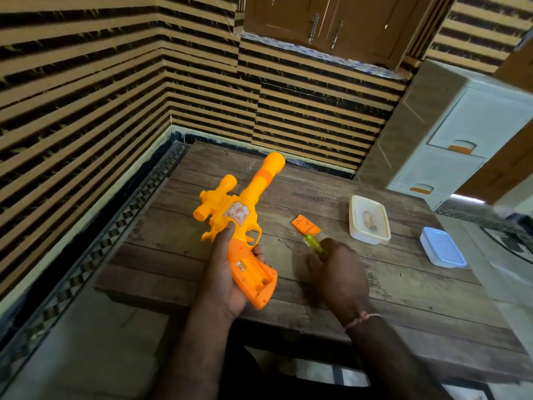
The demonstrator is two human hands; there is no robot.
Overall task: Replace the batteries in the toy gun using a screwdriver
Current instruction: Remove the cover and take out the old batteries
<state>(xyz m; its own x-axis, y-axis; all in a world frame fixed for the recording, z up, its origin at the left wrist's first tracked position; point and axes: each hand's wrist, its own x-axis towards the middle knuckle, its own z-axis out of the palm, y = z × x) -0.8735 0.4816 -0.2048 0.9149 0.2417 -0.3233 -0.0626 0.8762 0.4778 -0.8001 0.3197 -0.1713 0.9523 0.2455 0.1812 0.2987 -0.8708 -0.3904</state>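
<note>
On the wooden surface [360,290], the left hand [227,281] gripped the toy gun [230,215] by its handle, barrel pointing to 1 o'clock, the battery bay [253,272] open and seemingly empty. At 3 o'clock of it the right hand [337,272] held its grip closed round the screwdriver [313,243], just below the loose orange cover [305,225]. Batteries appeared to lie in the open tub [370,220] at 2 o'clock, its lid [442,246] beside. Next, probably: set the tool down and fetch the cells.
</note>
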